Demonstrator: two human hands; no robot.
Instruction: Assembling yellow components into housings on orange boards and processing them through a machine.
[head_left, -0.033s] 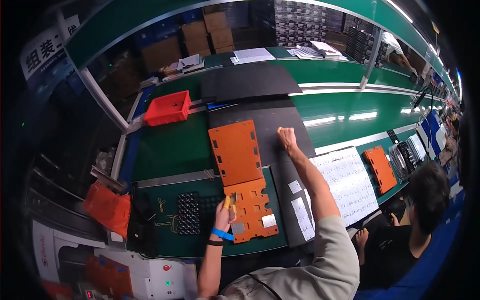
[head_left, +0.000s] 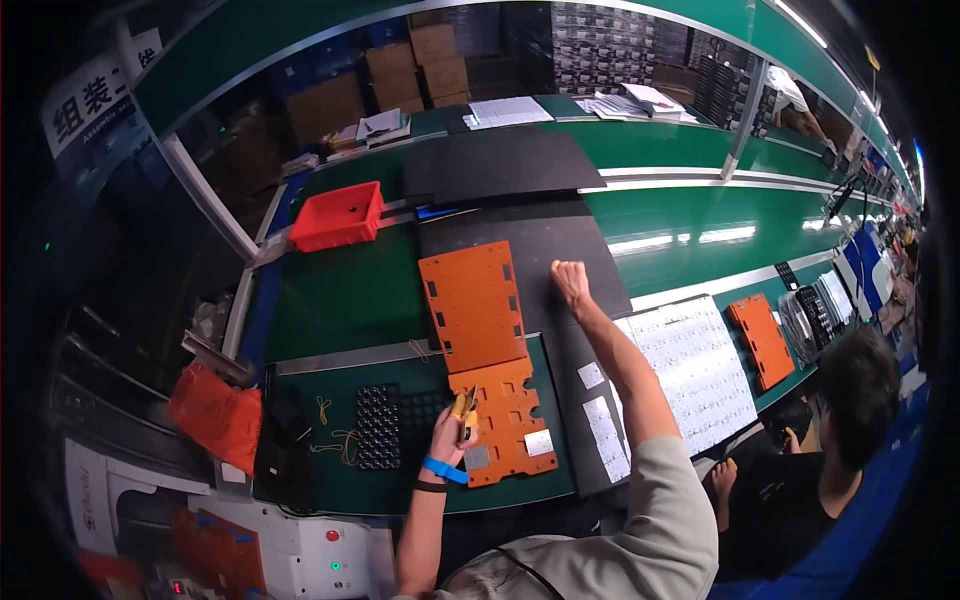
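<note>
Left hand (head_left: 447,432): grip closed around a yellow-handled tool (head_left: 463,405), poised at the near orange plate (head_left: 503,425). Right hand (head_left: 570,281): fisted, pressing the black sheet (head_left: 560,250) flat beside the far orange plate (head_left: 472,305). Beyond: red bin (head_left: 338,216).

Green workbench (head_left: 340,300), orange plates (head_left: 475,305), black mats (head_left: 505,165), red bin (head_left: 338,215)

A bin (head_left: 338,214) sits behind and left of two plates (head_left: 473,305) lying end to end on the bench (head_left: 330,300).
</note>
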